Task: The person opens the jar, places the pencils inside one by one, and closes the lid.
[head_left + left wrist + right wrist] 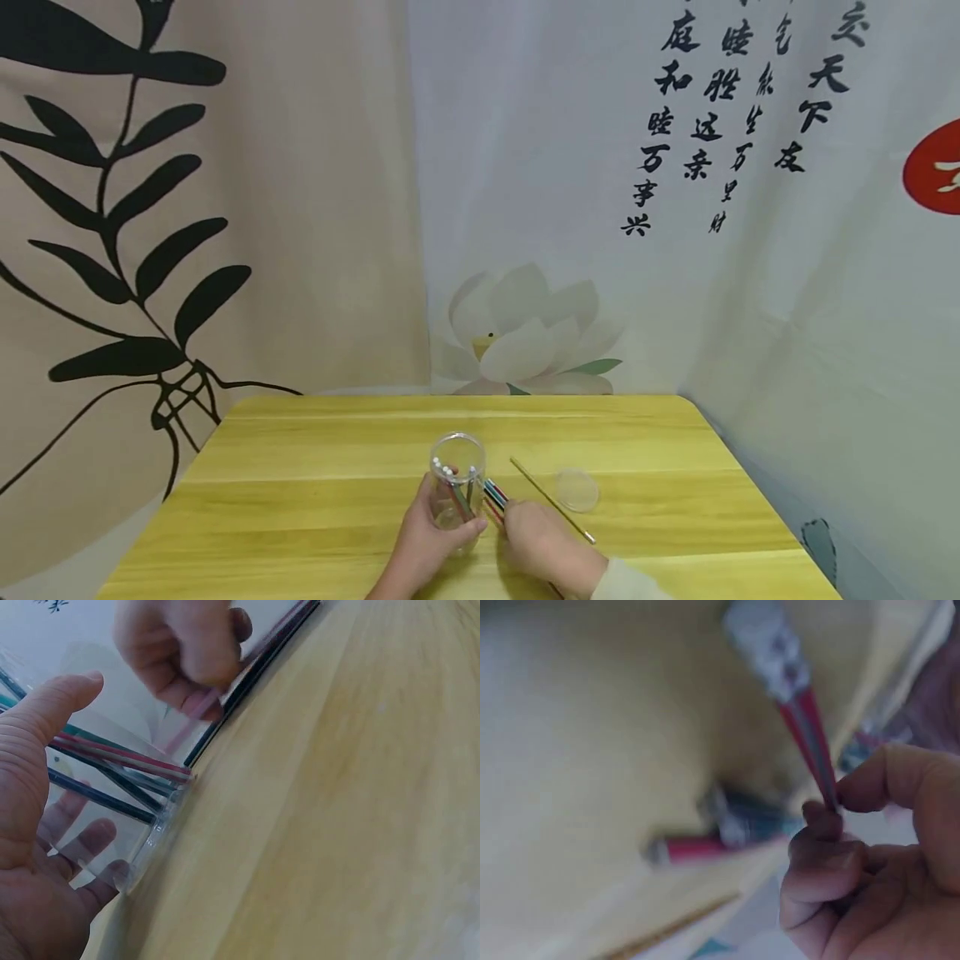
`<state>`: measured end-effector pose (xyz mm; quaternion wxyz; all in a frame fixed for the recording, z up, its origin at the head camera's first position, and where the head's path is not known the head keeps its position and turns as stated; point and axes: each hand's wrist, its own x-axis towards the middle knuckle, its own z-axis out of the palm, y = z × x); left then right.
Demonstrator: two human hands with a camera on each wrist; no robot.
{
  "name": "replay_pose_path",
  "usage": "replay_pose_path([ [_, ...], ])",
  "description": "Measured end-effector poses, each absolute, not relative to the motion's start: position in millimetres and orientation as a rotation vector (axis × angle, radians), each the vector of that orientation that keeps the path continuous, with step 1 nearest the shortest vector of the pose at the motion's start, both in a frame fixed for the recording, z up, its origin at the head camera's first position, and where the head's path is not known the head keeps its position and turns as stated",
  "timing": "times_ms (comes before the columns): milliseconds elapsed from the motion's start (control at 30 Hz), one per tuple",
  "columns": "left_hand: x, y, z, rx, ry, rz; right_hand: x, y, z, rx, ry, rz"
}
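Note:
My left hand (pixel 431 529) holds a clear cylindrical jar (pixel 458 446) upright on the table, the thumb in front and the fingers behind. Inside it several pencils (pixel 112 754) lean to one side, pale ends showing near the mouth. To the right of the jar, my right hand (pixel 543 537) pinches a red-and-grey striped pencil (pixel 810 731) between thumb and fingertips; its silvery end sticks out past the fingers. More loose pencils, dark and red (pixel 694 850), lie on the table beside that hand. In the head view some colored pencils (pixel 495 493) show between hand and jar.
A single gold-colored pencil (pixel 551 500) lies slantwise on the wooden table (pixel 300 500), right of the jar. Beyond it rests a round clear lid (pixel 577 490). A printed curtain (pixel 570 208) hangs behind the table's far edge.

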<state>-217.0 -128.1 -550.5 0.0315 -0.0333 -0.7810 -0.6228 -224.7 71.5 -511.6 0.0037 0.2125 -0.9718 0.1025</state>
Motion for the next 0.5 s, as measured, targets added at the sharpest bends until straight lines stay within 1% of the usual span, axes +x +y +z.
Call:
replay_pose_path([
  [167,-217.1,-128.2,-549.4,-0.113,-2.417,-1.930,-238.6,90.4,-482.3,0.662,-3.012,0.747],
  [333,-216.6,-128.9,-547.7,-0.112,-2.415,-1.943,-241.1,97.3,-442.9,0.668,-2.880,0.966],
  [400,-216.5,-129.0,-547.7,-0.112,-2.414,-1.956,-239.2,95.8,-426.1,0.643,-2.722,1.113],
  [500,-215.7,-128.4,-548.5,-0.104,-2.415,-1.972,-234.7,89.6,-402.8,0.624,-2.312,1.307],
])
